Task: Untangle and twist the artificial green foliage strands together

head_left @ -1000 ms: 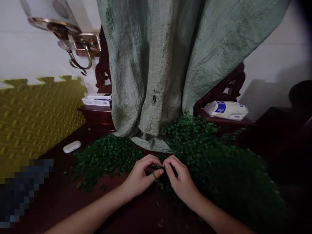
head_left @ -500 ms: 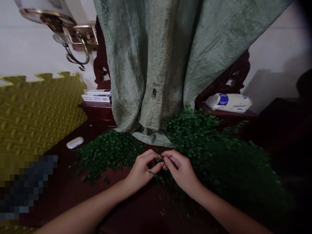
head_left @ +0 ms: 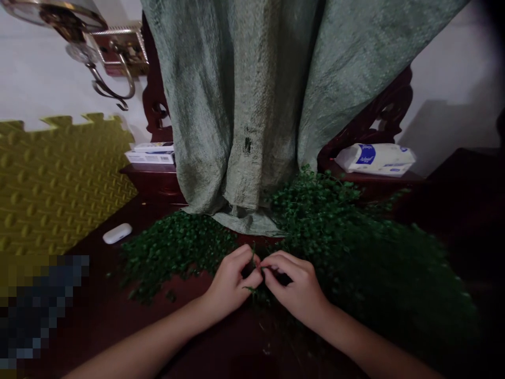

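My left hand [head_left: 235, 275] and my right hand [head_left: 295, 281] meet over the dark red tabletop [head_left: 185, 295], fingertips almost touching. Both are closed in a pinch on a thin green sprig [head_left: 253, 252]; part of it sticks up above the left fingers, and a bit of leaf shows under the left thumb. Left of my hands spreads a low pile of small-leaved green sprigs [head_left: 169, 252]. A bigger heap of the same greens [head_left: 339, 231] lies to the right, its near side lost in shadow.
A grey-green woven cloth [head_left: 248, 105] hangs down behind the greens. A white earbud case [head_left: 117, 233] lies at left. Small boxes [head_left: 152, 153] and a tissue pack [head_left: 376, 159] rest on ledges either side. Yellow foam matting [head_left: 59, 184] and a wall lamp [head_left: 114, 58] are farther left.
My hands stay together, with the fingers drawn into a tighter pinch on the sprig. The whole view has shifted slightly.
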A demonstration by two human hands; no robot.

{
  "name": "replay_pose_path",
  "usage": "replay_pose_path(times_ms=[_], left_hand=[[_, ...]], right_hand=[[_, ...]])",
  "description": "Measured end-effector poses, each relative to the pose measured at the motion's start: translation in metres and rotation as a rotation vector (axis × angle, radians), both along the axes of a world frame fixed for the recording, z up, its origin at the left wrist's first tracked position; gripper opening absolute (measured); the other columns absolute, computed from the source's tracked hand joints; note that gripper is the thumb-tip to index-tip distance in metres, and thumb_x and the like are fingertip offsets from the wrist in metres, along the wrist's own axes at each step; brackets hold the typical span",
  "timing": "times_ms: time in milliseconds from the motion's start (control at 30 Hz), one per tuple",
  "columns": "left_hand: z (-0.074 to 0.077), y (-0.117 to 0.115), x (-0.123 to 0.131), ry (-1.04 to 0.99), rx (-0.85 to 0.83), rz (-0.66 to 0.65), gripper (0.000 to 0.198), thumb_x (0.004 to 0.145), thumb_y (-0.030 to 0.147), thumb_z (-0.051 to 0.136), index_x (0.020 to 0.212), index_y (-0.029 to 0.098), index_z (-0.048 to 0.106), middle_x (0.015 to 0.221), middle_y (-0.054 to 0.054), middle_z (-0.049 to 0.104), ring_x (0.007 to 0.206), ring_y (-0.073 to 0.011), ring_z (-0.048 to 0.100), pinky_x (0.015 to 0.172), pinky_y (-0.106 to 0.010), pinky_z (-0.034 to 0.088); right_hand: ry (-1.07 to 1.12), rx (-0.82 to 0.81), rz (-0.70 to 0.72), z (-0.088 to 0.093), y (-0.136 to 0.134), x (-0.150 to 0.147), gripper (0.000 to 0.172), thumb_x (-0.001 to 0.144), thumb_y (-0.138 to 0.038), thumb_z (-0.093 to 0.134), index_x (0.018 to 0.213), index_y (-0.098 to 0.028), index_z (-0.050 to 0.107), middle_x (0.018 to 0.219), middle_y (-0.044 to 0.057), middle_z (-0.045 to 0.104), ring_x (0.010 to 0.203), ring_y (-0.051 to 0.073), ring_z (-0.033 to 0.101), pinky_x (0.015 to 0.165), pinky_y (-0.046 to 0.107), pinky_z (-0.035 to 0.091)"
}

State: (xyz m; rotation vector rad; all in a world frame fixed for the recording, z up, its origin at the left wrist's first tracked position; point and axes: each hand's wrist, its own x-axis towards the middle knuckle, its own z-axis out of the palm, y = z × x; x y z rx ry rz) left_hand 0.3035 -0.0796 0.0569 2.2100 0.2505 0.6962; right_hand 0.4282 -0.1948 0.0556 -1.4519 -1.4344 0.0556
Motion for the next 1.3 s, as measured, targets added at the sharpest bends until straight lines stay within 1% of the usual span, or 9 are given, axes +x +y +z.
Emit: replay_pose_path(times_ms=[133,333,567,667,767,867,1000,1200,1300], left_hand=[[0.0,-0.002,0.002,0.05,-0.03,-0.02,0.01,0.078,0.013,0.051,0.069,0.017,0.054,0.067,0.001,0.048,0.064,-0.0138,0.048,0.056,-0.023,0.033],[-0.004,0.006,0.002,0.036,-0.017,0.048,0.008,0.073,0.011,0.054,0.07,0.017,0.059,0.069,-0.001,0.056,0.064,-0.0145,0.053,0.06,-0.024,0.038],[-0.005,0.004,0.0,-0.051,-0.043,0.041,0.008,0.08,0.013,0.055,0.075,0.016,0.061,0.074,-0.003,0.062,0.071,-0.0153,0.058,0.066,-0.025,0.044],[-0.005,-0.004,-0.004,-0.047,-0.047,-0.034,0.008,0.082,0.014,0.056,0.078,0.015,0.063,0.078,-0.005,0.062,0.071,-0.015,0.059,0.066,-0.025,0.045],[-0.003,-0.01,-0.006,-0.05,-0.081,-0.074,0.008,0.078,0.012,0.059,0.082,0.015,0.066,0.084,-0.006,0.063,0.076,-0.0165,0.061,0.07,-0.026,0.047],[-0.001,-0.011,-0.007,-0.064,-0.087,-0.076,0.016,0.077,0.009,0.058,0.087,0.016,0.067,0.093,-0.008,0.065,0.086,-0.0188,0.062,0.077,-0.028,0.05],[-0.004,-0.01,-0.009,-0.06,0.017,-0.103,0.028,0.079,0.006,0.05,0.095,0.018,0.069,0.099,-0.008,0.064,0.089,-0.019,0.063,0.08,-0.029,0.051],[-0.012,-0.008,-0.011,-0.064,0.394,-0.169,0.053,0.067,-0.004,0.045,0.111,0.019,0.064,0.103,-0.009,0.066,0.087,-0.0218,0.058,0.071,-0.031,0.051],[-0.01,-0.008,-0.012,-0.008,0.474,-0.237,0.064,0.061,-0.004,0.046,0.118,0.02,0.059,0.111,-0.008,0.065,0.092,-0.0226,0.057,0.072,-0.031,0.051]], right_hand=[[0.066,-0.06,-0.011,-0.001,0.002,0.001,0.017,0.07,-0.008,0.055,0.072,-0.02,0.067,0.064,0.0,0.063,0.053,0.01,0.056,0.05,0.021,0.046],[0.547,-0.232,0.017,0.005,0.006,0.006,0.008,0.066,-0.018,0.056,0.067,-0.018,0.064,0.05,-0.002,0.06,0.045,0.013,0.06,0.043,0.021,0.046],[0.254,0.312,-0.414,0.044,-0.001,0.012,0.01,0.082,-0.017,0.064,0.089,-0.023,0.07,0.09,0.004,0.069,0.081,0.017,0.069,0.073,0.031,0.058],[0.142,0.431,-0.376,0.071,0.003,0.008,0.01,0.084,-0.015,0.064,0.083,-0.023,0.071,0.094,0.005,0.067,0.088,0.02,0.067,0.081,0.036,0.059],[0.139,0.378,-0.216,0.087,0.024,-0.001,0.016,0.09,-0.02,0.058,0.097,-0.024,0.072,0.105,0.007,0.067,0.094,0.02,0.068,0.087,0.037,0.058],[0.015,0.034,0.041,0.081,0.051,-0.01,0.025,0.094,-0.028,0.051,0.11,-0.025,0.071,0.123,0.006,0.065,0.117,0.021,0.06,0.101,0.04,0.049],[0.096,-0.159,0.081,0.059,0.073,-0.007,0.035,0.097,-0.036,0.042,0.11,-0.022,0.071,0.134,0.007,0.058,0.126,0.021,0.054,0.108,0.04,0.041],[0.159,-0.216,0.097,0.03,0.053,0.019,0.026,0.093,-0.03,0.048,0.087,-0.019,0.071,0.085,0.004,0.071,0.081,0.017,0.067,0.075,0.029,0.053],[0.132,-0.249,0.133,0.015,0.034,0.022,0.02,0.091,-0.025,0.053,0.084,-0.02,0.071,0.084,0.003,0.071,0.082,0.017,0.066,0.076,0.029,0.053]])
